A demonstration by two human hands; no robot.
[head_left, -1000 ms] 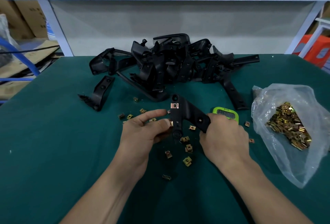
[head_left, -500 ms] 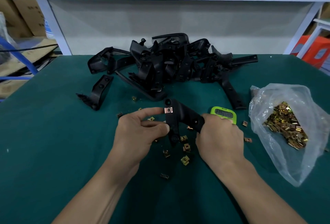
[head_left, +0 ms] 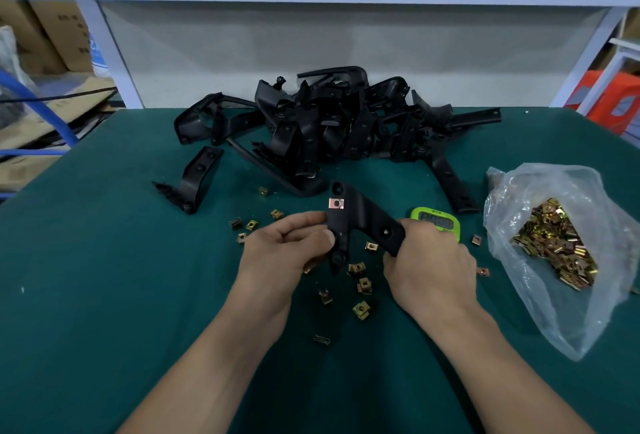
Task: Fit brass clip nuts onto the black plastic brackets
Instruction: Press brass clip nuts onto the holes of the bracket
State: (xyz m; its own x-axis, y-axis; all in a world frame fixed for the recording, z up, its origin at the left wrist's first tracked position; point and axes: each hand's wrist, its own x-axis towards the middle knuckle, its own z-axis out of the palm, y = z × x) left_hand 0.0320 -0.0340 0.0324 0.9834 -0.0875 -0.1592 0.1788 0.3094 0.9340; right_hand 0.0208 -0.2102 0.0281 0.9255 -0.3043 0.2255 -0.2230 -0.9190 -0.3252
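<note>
Both hands hold one black plastic bracket (head_left: 360,217) just above the green table. My right hand (head_left: 431,260) grips its right arm. My left hand (head_left: 285,250) pinches its left edge between thumb and forefinger, and something brass shows under its fingers. A clip nut (head_left: 336,204) sits clipped on the bracket's upper left edge. Several loose brass clip nuts (head_left: 362,286) lie scattered on the table below and left of the hands. A pile of black brackets (head_left: 329,125) lies at the back.
A clear plastic bag of clip nuts (head_left: 554,243) lies at the right. A green timer (head_left: 436,222) sits behind my right hand. One bracket (head_left: 197,177) lies apart at the left. The green table (head_left: 104,295) ends at the left; boxes and a blue tube stand beyond.
The bracket has shifted slightly left and tilted between the hands. My left forefinger has curled in from its stretched pose, and thumb and finger now pinch the bracket's left edge.
</note>
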